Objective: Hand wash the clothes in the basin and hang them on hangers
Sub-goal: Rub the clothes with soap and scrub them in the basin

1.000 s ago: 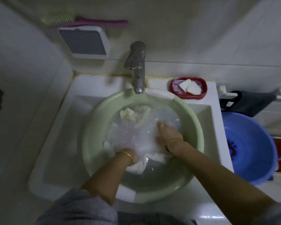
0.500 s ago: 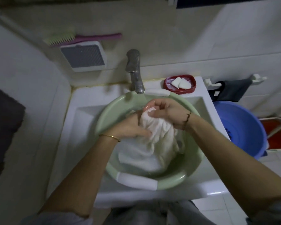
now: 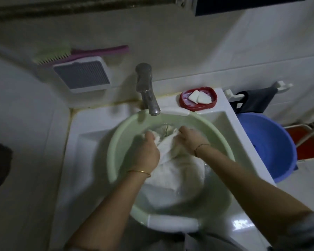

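A pale green basin (image 3: 116,142) sits in the white sink (image 3: 91,124) under the metal tap (image 3: 146,87). A wet white garment (image 3: 178,171) lies bunched in the basin's water. My left hand (image 3: 146,153) grips a fold of it at the far left side. My right hand (image 3: 190,140) grips the cloth just to the right, knuckles up. Both hands hold the top of the bundle close together, above the water. A gold bangle rings my left wrist and a thin bracelet my right.
A red soap dish (image 3: 198,97) with white soap pieces stands on the sink's back right corner. A blue bucket (image 3: 268,142) sits to the right, below a dark cloth on a wall rail (image 3: 256,100). A brush (image 3: 80,53) lies on a wall vent.
The hands lifted the garment out of the water, then lowered it and drew it toward the basin's far side. The left hand now grips the cloth beside the right.
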Demonstrator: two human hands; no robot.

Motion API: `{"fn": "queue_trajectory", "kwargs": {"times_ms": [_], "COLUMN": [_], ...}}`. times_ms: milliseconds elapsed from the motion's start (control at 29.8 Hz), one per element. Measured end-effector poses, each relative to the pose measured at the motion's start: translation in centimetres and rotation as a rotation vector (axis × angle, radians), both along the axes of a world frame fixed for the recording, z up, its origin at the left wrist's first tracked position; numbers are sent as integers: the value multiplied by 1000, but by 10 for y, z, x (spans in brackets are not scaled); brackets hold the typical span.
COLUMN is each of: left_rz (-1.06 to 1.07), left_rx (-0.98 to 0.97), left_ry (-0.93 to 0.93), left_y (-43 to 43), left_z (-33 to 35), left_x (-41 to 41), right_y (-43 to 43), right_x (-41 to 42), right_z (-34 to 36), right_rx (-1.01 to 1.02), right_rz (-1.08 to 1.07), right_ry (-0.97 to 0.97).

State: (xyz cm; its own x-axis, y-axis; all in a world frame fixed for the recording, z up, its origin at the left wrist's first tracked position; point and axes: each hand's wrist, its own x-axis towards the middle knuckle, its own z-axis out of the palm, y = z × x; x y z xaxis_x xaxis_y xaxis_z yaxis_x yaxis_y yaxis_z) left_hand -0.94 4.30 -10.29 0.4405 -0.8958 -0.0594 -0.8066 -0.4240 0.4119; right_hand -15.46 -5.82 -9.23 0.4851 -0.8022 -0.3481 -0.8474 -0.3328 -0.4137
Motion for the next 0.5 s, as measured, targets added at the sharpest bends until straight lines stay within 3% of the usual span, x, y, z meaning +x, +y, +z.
{"fn": "queue_trajectory", "kwargs": {"times_ms": [67,168,235,370,403,504], "left_rz": [-136,-331,-395,-459,-431,-250], "left_rx": [120,361,497,732,718,275], "left_ry": [-198,-346,-394,-376,-322,-326], "left_y": [-6,2,14,16,11,-7], "left_z": [-11,-32,-49,-61,-57,-34], "left_x": [-22,-33,-25,-19,-20,-12], "right_y": [18,47,58,40,31,8], "right_x": [11,18,23,36,39,41], "right_z": [-28,-52,-60,-63,-65,-60], "right_rx": [-7,-81,-112,-73,-53,142], "right_rz": [-32,89,220,257,239,39], "right_ry": [76,243,350,296,286,228]}}
